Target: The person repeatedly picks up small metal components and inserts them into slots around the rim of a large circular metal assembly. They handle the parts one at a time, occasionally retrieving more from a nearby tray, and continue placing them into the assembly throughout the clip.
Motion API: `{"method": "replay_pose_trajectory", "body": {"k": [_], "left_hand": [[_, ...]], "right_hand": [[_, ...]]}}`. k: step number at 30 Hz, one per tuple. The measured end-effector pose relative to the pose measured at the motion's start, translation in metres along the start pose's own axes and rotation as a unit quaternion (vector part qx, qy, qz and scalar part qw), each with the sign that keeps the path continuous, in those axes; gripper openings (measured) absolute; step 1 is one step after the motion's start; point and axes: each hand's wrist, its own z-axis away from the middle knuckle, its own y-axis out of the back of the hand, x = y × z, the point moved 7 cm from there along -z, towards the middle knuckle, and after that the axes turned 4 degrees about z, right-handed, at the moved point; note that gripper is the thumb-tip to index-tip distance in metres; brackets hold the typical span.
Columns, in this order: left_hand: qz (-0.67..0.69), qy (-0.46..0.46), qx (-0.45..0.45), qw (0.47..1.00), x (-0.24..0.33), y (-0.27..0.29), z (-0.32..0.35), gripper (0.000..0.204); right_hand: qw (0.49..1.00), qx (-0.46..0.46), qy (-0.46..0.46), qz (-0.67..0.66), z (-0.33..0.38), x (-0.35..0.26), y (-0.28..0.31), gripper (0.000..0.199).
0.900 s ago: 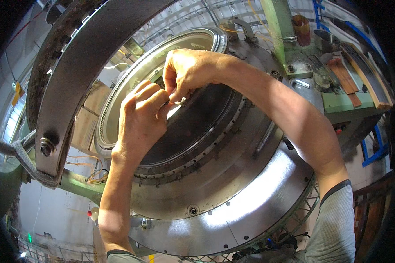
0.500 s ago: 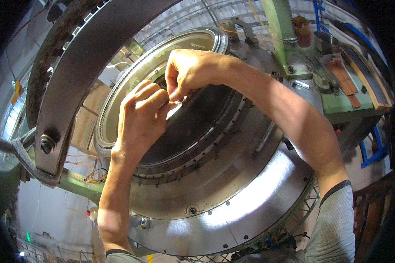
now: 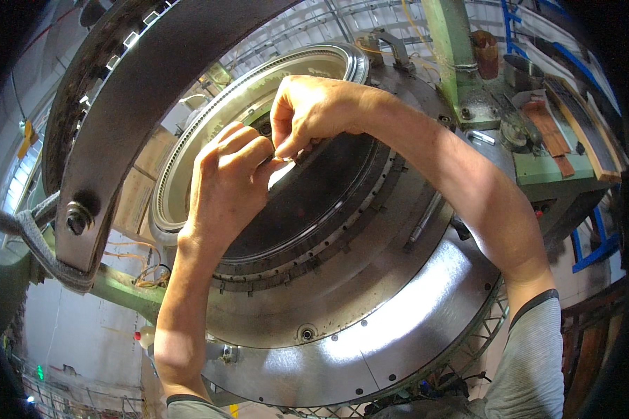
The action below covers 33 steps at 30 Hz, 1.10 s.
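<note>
My left hand [image 3: 228, 183] and my right hand [image 3: 316, 110] meet above the dark round opening [image 3: 300, 209] of a large circular metal machine [image 3: 391, 307]. A small white piece [image 3: 281, 172] shows at the fingertips of my left hand, which are closed around it. Thumb and forefinger of my right hand are pinched together beside it; whatever they grip is too small to make out. Behind my hands stands a pale ring [image 3: 166, 202] with a finely ridged rim. Small dark tabs line the opening's lower edge.
A thick dark curved arm [image 3: 129, 119] crosses the upper left, near a grey rope-like loop [image 3: 38, 244]. At the right, a green ledge [image 3: 552, 167] carries a metal cup [image 3: 523, 72], a reddish-brown strip [image 3: 548, 133] and a wood-edged board [image 3: 583, 129]. A green post [image 3: 451, 42] rises behind.
My head view has shifted slightly. Both hands stay together over the opening, with the right fingertips still pinched and the white piece still at the left fingertips.
</note>
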Motion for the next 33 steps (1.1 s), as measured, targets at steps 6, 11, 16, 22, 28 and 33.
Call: {"method": "replay_pose_trajectory", "body": {"k": [6,11,16,22,28,33], "left_hand": [[0.004,-0.005,0.010,1.000,0.001,-0.002,-0.001,0.018],[0.005,-0.005,0.009,1.000,0.000,-0.002,-0.001,0.018],[0.001,-0.004,0.011,1.000,0.001,-0.002,-0.002,0.018],[0.012,-0.005,0.014,1.000,0.001,-0.001,-0.001,0.018],[0.061,0.071,0.037,0.995,-0.012,-0.003,0.002,0.022],[0.077,0.130,0.052,0.987,-0.022,-0.005,0.006,0.025]], "right_hand": [[1.000,-0.007,-0.010,0.000,-0.001,0.001,0.000,0.014],[1.000,-0.013,-0.013,0.020,-0.003,0.003,0.001,0.014],[1.000,-0.021,-0.015,0.000,-0.004,0.005,-0.001,0.015],[1.000,-0.018,-0.008,0.014,-0.004,0.003,0.000,0.017],[1.000,-0.001,-0.012,0.011,0.001,0.003,0.004,0.018],[1.000,0.007,-0.014,-0.004,0.000,0.003,0.007,0.020]]}}
